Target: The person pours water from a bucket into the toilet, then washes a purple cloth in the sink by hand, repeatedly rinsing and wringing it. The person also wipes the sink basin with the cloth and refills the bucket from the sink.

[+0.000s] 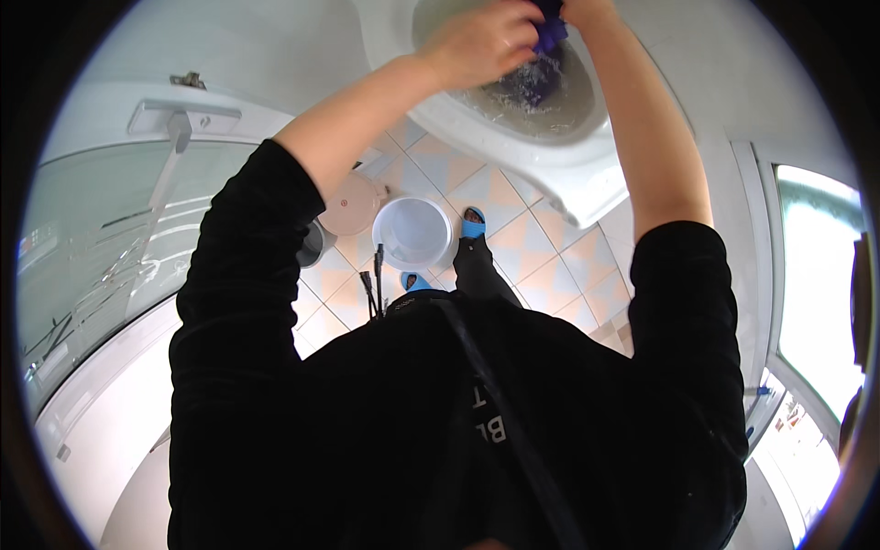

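A wet purple cloth is bunched up between my hands over the white washbasin, at the top of the view. My left hand has its fingers curled in against the cloth's left side. On the other side, my right hand grips it, partly cut off by the upper edge. Below the cloth, the basin's water is rippled and splashing, with a dark purple patch in it. I cannot tell whether that patch is more cloth or a reflection.
On the tiled floor stand a white bucket, a pinkish round lidded container and a dark bin, near my feet in blue slippers. A glass shower panel rises at the left, a bright window at the right.
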The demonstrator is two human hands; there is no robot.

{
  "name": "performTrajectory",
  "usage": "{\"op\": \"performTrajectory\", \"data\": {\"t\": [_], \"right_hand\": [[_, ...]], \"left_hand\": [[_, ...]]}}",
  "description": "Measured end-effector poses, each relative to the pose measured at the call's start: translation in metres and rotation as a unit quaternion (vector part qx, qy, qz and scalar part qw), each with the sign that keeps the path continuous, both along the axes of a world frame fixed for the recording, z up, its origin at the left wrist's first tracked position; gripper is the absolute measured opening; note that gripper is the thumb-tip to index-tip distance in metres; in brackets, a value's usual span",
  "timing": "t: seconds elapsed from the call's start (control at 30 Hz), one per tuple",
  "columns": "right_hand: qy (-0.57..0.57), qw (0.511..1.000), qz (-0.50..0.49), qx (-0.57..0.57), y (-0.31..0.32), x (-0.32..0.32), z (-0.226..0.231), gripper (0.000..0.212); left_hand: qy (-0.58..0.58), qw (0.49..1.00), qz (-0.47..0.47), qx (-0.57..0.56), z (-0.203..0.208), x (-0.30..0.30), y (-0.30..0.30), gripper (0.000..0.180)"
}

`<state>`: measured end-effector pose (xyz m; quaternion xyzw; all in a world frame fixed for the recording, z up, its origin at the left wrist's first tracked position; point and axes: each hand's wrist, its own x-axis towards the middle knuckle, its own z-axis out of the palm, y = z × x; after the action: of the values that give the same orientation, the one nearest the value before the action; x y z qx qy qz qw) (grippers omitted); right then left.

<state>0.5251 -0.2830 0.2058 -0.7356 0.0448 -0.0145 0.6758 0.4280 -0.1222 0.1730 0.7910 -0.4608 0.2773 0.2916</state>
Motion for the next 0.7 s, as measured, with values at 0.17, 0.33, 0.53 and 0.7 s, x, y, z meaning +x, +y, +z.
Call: {"op": "performTrajectory", "data": {"t": [0.17, 0.33, 0.53, 0.7], "right_hand": [[0.068, 0.966, -0.102, 0.229, 0.012, -0.037, 0.017, 0.014], [0.093, 0.955, 0.064, 0.273, 0.088, -0.136, 0.023, 0.007], [0.127, 0.967, 0.217, 0.029, 0.166, -0.267, -0.123, 0.019], [0.200, 0.944, 0.211, -0.157, 0.181, -0.319, -0.202, 0.027]], "left_hand": [[0.093, 0.976, 0.162, -0.109, 0.030, -0.055, 0.067, 0.031], [0.390, 0.883, 0.153, -0.212, 0.029, -0.127, 0.128, 0.042], [0.495, 0.810, 0.241, -0.204, -0.017, -0.214, 0.212, 0.038], [0.583, 0.736, 0.279, -0.199, -0.025, -0.263, 0.246, 0.040]]}}
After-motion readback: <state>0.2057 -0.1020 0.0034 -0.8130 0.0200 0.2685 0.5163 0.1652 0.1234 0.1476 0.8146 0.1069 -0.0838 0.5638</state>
